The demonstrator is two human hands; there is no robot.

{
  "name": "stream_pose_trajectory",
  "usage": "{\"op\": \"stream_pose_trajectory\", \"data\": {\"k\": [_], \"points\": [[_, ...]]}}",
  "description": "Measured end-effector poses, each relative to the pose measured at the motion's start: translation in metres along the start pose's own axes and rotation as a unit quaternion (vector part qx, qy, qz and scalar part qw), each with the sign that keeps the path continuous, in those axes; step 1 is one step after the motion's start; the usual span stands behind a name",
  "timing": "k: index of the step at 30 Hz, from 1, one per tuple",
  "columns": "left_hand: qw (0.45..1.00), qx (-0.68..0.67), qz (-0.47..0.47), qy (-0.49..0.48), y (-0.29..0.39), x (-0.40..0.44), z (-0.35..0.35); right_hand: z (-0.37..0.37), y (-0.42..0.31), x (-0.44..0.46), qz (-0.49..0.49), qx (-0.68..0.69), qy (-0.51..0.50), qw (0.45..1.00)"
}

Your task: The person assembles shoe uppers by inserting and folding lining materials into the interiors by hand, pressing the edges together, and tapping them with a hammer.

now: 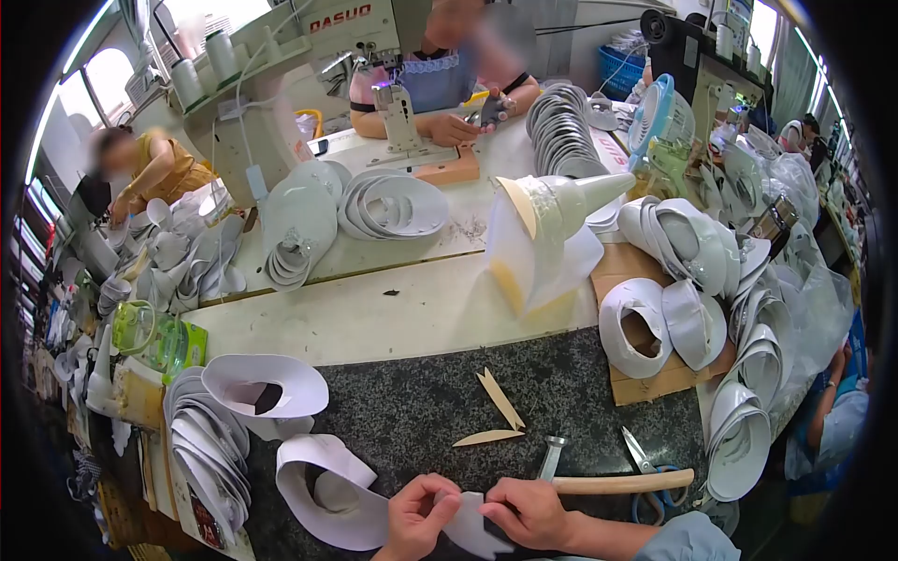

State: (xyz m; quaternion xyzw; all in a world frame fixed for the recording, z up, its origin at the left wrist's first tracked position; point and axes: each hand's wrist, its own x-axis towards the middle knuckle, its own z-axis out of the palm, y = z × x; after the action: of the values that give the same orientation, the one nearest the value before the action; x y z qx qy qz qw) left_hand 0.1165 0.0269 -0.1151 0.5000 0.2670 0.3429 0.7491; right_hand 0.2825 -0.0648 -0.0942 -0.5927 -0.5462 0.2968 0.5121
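Observation:
Near the bottom edge, my left hand point(423, 514) pinches one side of a white shoe-upper piece point(468, 528). My right hand point(526, 512) is closed on the piece's other side, a short gap away. Left of my hands lies a white curved upper point(327, 486) on the dark stone slab point(402, 393), and another upper point(267, 385) rests above it. A hammer point(617, 482) with a wooden handle lies just right of my right hand. Scissors point(645, 463) are partly under its handle. Beige strips point(500, 400) lie on the slab ahead.
Stacked white uppers stand left point(208, 449) and right point(739, 439). A white cone-topped container point(552, 234) stands behind the slab. Cardboard point(636, 388) lies at right under uppers. Across the table, a person works at a sewing machine point(400, 117); another person is at far left.

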Motion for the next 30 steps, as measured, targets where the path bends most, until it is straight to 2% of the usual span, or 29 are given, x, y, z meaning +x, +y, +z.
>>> {"op": "stream_pose_trajectory", "data": {"k": [3,7,13,15,18,21,24,28,30], "points": [[1.000,0.008,-0.028,0.008,0.014,0.006,0.007,-0.002,0.001,0.000,-0.009,-0.013,0.017,1.000],[0.999,-0.010,-0.033,0.023,0.016,0.007,0.010,-0.002,0.004,0.001,-0.032,0.006,-0.021,0.999],[0.999,-0.022,-0.036,0.014,0.014,0.003,0.009,0.000,0.000,0.001,-0.004,0.020,0.018,1.000],[0.994,-0.069,-0.067,0.049,0.009,0.001,0.004,0.002,-0.001,0.002,-0.003,0.038,0.048,0.998],[0.992,-0.086,-0.081,0.044,0.002,-0.004,0.000,0.001,-0.003,0.003,-0.011,0.027,0.065,0.997],[0.990,-0.094,-0.086,0.052,0.003,-0.004,-0.002,-0.003,0.002,-0.001,-0.003,0.008,0.016,1.000],[0.996,-0.024,-0.081,0.033,0.013,0.003,0.008,-0.003,0.003,-0.003,0.007,0.025,-0.007,1.000],[0.996,-0.035,-0.078,0.027,0.013,0.005,0.008,-0.001,-0.001,0.002,0.022,0.047,0.004,0.999],[0.997,-0.033,-0.059,0.034,0.009,0.005,0.007,0.001,-0.003,0.004,0.017,0.050,0.041,0.998]]}}
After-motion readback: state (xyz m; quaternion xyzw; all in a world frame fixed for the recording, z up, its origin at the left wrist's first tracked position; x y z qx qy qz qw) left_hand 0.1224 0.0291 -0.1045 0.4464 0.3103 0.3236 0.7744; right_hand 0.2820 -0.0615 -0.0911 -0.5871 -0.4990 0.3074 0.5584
